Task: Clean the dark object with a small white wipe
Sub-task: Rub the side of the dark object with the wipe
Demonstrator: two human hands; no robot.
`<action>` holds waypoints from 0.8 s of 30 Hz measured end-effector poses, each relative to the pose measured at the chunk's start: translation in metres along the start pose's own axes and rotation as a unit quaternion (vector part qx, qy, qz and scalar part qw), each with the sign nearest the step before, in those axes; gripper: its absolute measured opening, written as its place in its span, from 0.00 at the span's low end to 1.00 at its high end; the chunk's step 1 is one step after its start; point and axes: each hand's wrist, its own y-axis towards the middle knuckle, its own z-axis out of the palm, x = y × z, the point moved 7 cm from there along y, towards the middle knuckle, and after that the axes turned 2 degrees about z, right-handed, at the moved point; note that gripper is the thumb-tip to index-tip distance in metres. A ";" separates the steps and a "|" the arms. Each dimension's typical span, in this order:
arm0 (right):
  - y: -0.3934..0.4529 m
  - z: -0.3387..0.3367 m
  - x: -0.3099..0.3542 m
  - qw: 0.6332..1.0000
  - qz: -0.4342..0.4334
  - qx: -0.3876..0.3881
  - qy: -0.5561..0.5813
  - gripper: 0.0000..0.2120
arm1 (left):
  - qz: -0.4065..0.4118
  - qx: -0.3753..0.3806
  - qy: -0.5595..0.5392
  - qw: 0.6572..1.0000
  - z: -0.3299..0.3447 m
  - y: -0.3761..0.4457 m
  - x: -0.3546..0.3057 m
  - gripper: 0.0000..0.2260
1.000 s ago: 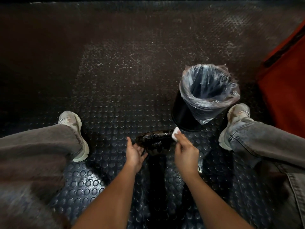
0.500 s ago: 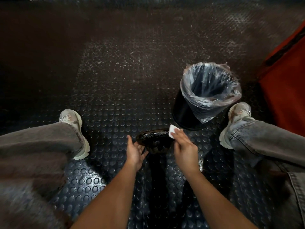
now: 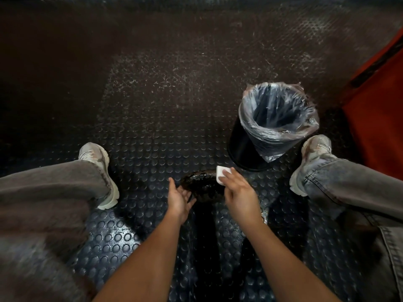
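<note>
Plainly, the person is seated, both bare forearms reaching down and forward between the knees toward the studded rubber floor (image 3: 152, 138).

The left hand (image 3: 179, 198) sits at the near left edge of the dark object (image 3: 201, 186). Its thumb points up and away, and its fingers are spread and only slightly bent, their tips against the object's left side. Whether they bear its weight or merely steady it cannot be told.

The right hand (image 3: 237, 192) is at the object's right edge. Its fingers lie nearly straight, pressing the small white wipe (image 3: 222, 173) onto the far right rim of the object. The wipe shows as a white rectangle sticking out beyond the fingertips; part of it is covered by them.

The dark object itself is glossy, rough-surfaced and roughly rounded, held low between the two hands. Its underside and any stem below are lost in shadow.

Beyond the hands, grey jeans cover both legs. The left shoe (image 3: 100, 173) rests on the floor to the left, the right shoe (image 3: 309, 162) to the right.

Just beside the right shoe, beyond the wipe, stands a black bin (image 3: 242, 147) with a clear plastic liner (image 3: 277, 118) folded over its rim. A red panel (image 3: 379, 105) fills the far right edge. The farther floor is scuffed with pale marks.
</note>
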 end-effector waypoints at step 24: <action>0.010 -0.018 -0.035 0.965 0.238 -0.068 0.086 0.15 | -0.004 -0.006 -0.001 1.000 0.002 -0.006 -0.002 0.33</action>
